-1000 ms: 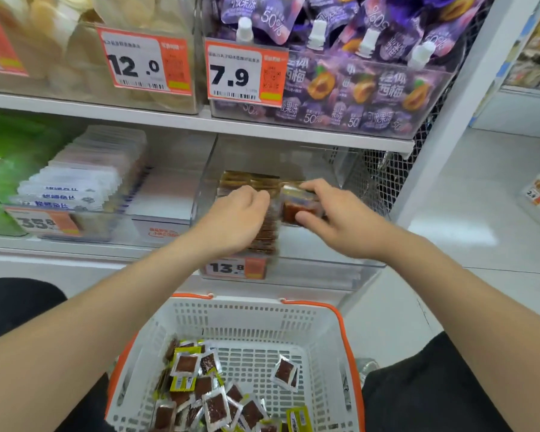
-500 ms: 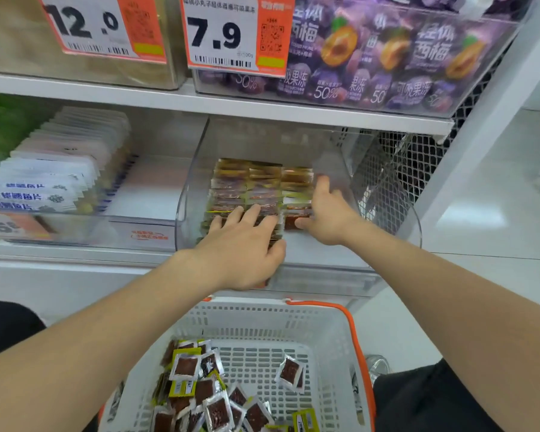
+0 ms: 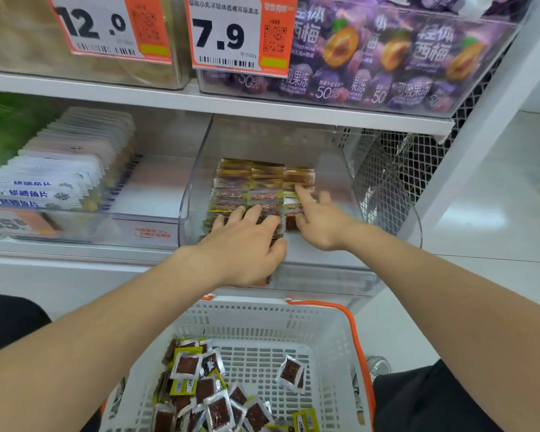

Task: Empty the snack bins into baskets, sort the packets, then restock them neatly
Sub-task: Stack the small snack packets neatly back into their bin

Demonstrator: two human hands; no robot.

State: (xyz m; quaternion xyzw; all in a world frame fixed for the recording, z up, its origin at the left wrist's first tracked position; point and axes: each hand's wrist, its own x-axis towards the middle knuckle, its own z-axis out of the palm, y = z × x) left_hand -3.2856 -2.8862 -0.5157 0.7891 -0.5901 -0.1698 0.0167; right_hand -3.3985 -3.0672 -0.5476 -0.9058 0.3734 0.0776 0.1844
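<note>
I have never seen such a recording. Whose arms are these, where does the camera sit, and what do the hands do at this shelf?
There is no machine here. A person wears one camera on the head; it looks forward and down, so you see that person's own two arms. The left hand lies flat, fingers spread, on rows of small packets inside a clear bin on a shop shelf. The right hand touches the right row with its straight forefinger. Its other fingers are curled, and I cannot tell whether they hold a packet. Below the arms stands a white basket with an orange rim; loose packets of the same kind lie in it. Above the bin hangs a price tag that reads 7.9.
</note>
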